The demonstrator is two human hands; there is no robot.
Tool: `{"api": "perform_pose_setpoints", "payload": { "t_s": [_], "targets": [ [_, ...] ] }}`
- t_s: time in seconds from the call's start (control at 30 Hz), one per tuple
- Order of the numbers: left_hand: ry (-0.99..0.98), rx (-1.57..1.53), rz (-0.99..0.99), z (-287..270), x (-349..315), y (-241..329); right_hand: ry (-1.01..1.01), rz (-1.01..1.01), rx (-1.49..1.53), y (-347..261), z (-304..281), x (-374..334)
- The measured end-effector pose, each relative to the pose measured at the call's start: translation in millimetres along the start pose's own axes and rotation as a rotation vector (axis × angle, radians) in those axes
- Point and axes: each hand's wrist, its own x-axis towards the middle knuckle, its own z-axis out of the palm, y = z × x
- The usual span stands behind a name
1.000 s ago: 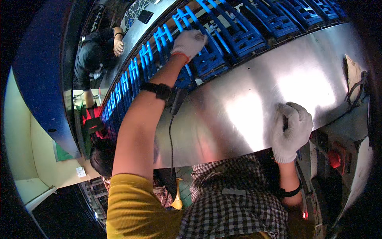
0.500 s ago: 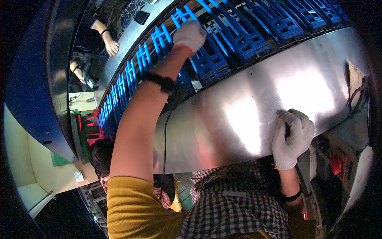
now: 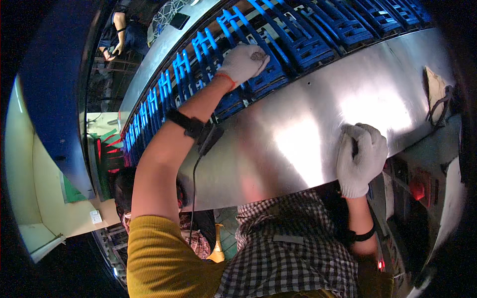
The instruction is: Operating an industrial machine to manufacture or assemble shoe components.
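My left hand [image 3: 243, 64], in a white knit glove with an orange cuff, is over the near part of a row of blue slotted carriers [image 3: 271, 79]. Its fingers are curled closed, and whatever they might hold is hidden. At the right, my right hand [image 3: 361, 159] in a similar glove rests near the front edge of a shiny metal ledge [image 3: 263, 134]. Those fingers are folded against the thumb around a dark hollow, with nothing visible in them. A black strap with a small device [image 3: 196, 130] and cable is on my left forearm.
Across the carriers, a co-worker's hands [image 3: 115, 49] are close together beside a far metal ledge [image 3: 149, 69]. A dark phone-like slab [image 3: 179, 20] and pale wire-like pieces [image 3: 166, 12] lie there. Torn cardboard [image 3: 436, 92] stands at the ledge's right end. Another person's head is at the left.
My left hand has come nearer and slightly right over the carriers, its fingers still curled. My right hand is almost still. The co-worker's hands have drawn away from the far ledge.
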Motion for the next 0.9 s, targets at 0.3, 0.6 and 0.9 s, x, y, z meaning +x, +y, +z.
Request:
{"api": "perform_pose_setpoints", "payload": {
  "t_s": [0.3, 0.6, 0.9],
  "targets": [
    [-0.210, -0.245, -0.098, -25, -55, 58, -0.007, 0.040, -0.020, -5, 1, 2],
    [-0.155, -0.034, 0.132, 22, 16, 74, -0.010, 0.043, 0.015, -10, 1, -1],
    [-0.258, -0.244, -0.080, -27, -76, 34, -0.035, 0.023, -0.023, -11, -1, -1]
  ]
}}
